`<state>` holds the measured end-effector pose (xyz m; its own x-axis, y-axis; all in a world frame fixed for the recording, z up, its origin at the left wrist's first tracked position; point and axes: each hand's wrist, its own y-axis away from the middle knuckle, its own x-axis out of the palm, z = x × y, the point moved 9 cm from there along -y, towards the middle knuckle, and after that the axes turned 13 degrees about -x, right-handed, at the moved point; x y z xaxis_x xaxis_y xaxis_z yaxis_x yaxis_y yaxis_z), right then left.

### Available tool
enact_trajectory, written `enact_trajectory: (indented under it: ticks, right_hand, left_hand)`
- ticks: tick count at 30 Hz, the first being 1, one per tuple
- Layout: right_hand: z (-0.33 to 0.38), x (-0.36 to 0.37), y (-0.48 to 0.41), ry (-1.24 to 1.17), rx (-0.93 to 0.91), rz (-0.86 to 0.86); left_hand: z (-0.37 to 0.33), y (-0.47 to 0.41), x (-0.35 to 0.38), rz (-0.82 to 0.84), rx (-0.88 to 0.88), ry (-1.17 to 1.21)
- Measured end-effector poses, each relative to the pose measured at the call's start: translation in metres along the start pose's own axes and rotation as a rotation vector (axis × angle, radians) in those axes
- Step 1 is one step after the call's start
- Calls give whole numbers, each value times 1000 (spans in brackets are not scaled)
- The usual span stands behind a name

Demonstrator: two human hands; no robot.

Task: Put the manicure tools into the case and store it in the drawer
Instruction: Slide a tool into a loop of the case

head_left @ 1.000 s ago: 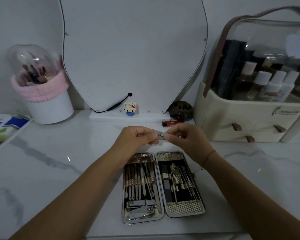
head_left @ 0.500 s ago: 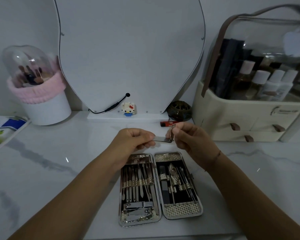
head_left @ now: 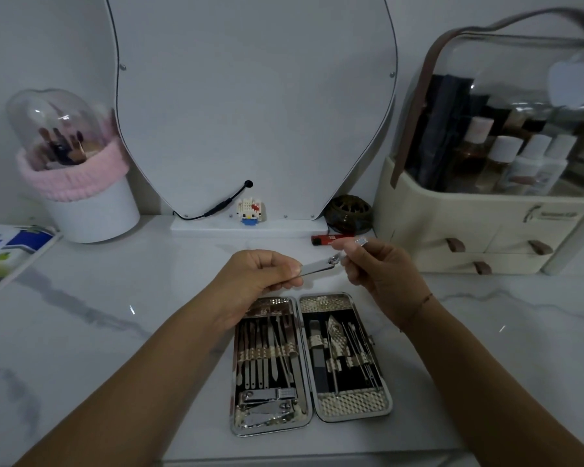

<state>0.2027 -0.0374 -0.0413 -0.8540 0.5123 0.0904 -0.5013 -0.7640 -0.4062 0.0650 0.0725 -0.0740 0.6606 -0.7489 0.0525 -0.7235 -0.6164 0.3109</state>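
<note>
Nail clipper [head_left: 317,266], slim bright steel with its lever swung up, sits above the open chrome case [head_left: 306,358] lying on the desk [head_left: 115,315]. Left hand [head_left: 260,274] grip pinches its body; right hand [head_left: 375,267] grip pinches the lever. The organizer [head_left: 469,230] label is too blurred to read.

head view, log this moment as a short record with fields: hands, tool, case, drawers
left hand: pinches one end of the nail clipper
right hand: holds the clipper's lever, raised off the body
nail clipper: held in the air above the case, not in it
manicure case: open flat on the marble counter, tools strapped in both halves
organizer drawers: all three shut
</note>
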Motion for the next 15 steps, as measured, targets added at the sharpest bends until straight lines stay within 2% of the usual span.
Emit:
enact_trajectory:
  ticks: [5,11,15]
  right_hand:
    - [8,-9,3,142,-13,22]
    - [-13,-48,13,297,117,-91]
    - [-15,-52,16,314,131,-75]
  left_hand:
    - [-8,-1,4,-41,111,-235]
    - [1,-6,10,-28,147,-565]
    - [5,-7,11,-27,145,-620]
